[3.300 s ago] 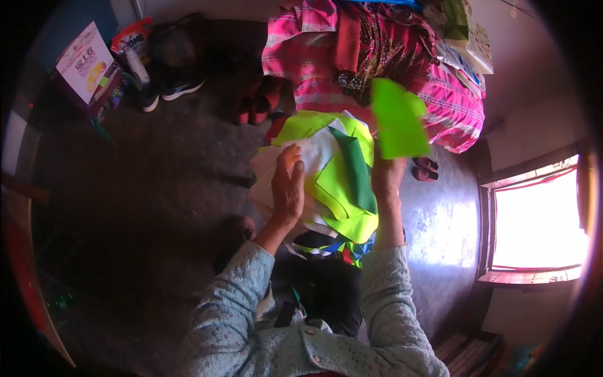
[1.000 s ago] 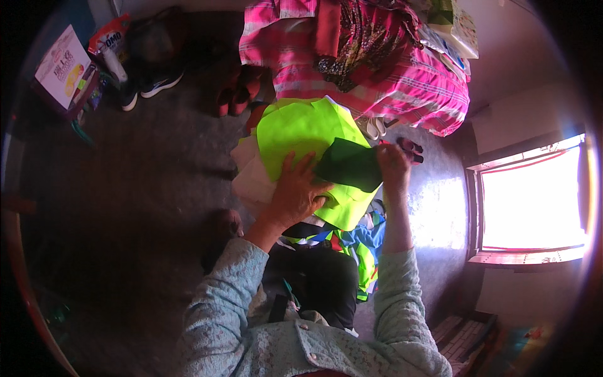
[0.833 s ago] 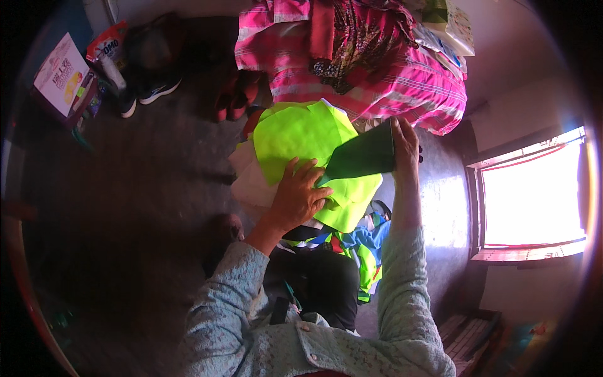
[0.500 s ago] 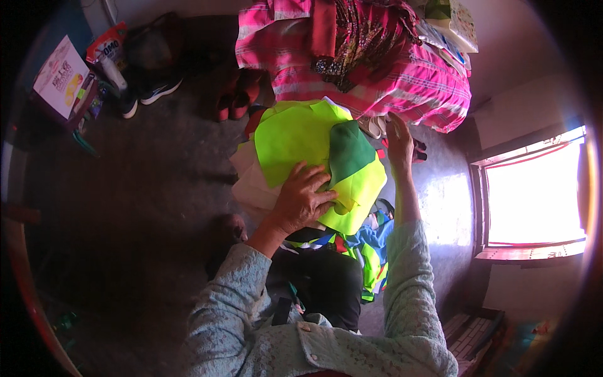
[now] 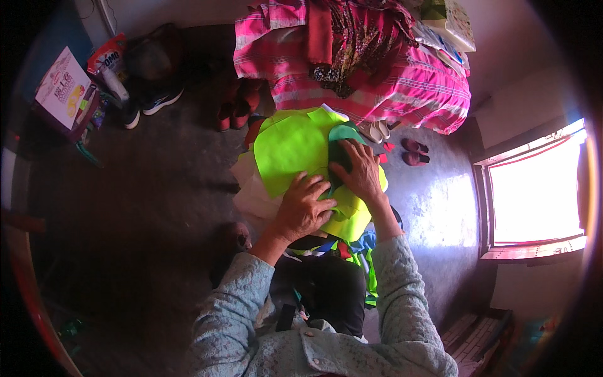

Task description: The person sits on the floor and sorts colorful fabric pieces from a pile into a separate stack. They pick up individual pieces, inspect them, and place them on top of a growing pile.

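Observation:
A bright yellow-green fabric piece [image 5: 282, 147] lies over a bundle of cloth above my lap. My left hand [image 5: 304, 204] rests on its lower part, fingers slightly bent and apart. On the right of the bundle is a green fabric piece [image 5: 342, 132], with a paler strip along its upper edge. My right hand [image 5: 361, 169] lies over this green piece, thumb and fingers apart, hiding much of it. Whitish cloth [image 5: 254, 191] sticks out from the bundle's left side.
Beyond the bundle, a pink checked cloth [image 5: 433, 100] covers a low surface with garments on it. Brown shoes [image 5: 414, 152] and pale shoes [image 5: 375, 131] stand on the floor. More coloured cloth [image 5: 370, 276] hangs by my right knee. Left stands a box [image 5: 66, 94]; right, a bright window [image 5: 534, 195].
My right hand has come in from the far right and down onto the green piece. That piece's upper edge now looks paler and curved. My left hand has stayed on the yellow-green fabric.

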The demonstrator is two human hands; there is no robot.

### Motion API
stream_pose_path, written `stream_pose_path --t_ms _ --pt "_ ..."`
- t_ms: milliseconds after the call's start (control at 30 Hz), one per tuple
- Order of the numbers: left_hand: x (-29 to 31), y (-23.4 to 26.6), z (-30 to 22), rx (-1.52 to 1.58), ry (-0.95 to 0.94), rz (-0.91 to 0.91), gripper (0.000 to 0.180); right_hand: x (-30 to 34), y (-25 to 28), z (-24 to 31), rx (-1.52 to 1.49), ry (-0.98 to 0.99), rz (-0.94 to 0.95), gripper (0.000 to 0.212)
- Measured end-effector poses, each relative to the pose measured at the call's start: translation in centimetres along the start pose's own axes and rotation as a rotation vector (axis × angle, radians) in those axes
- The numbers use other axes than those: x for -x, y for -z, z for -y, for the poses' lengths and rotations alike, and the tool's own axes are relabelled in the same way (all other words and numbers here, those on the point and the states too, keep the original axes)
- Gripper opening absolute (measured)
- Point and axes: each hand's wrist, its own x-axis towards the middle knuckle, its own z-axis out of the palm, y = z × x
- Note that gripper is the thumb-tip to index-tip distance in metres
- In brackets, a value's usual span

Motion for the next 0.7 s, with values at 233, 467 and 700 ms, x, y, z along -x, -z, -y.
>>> stream_pose_path --t_ms 233,467,700 --pt "-0.1 0.6 -0.2 0.062 -0.001 -0.025 0.024 -0.1 -1.0 0.2 0.081 -0.022 -0.019 0.065" --pt "-1.2 0.3 -0.7 0.000 -0.008 -0.196 0.048 0.0 -2.2 -1.0 0.025 0.018 -0.059 0.067" --pt "-1.6 -1.9 -0.5 -0.232 0.123 0.105 0.061 -0.1 -3.1 -3.0 -0.046 0.058 -0.097 0.062"
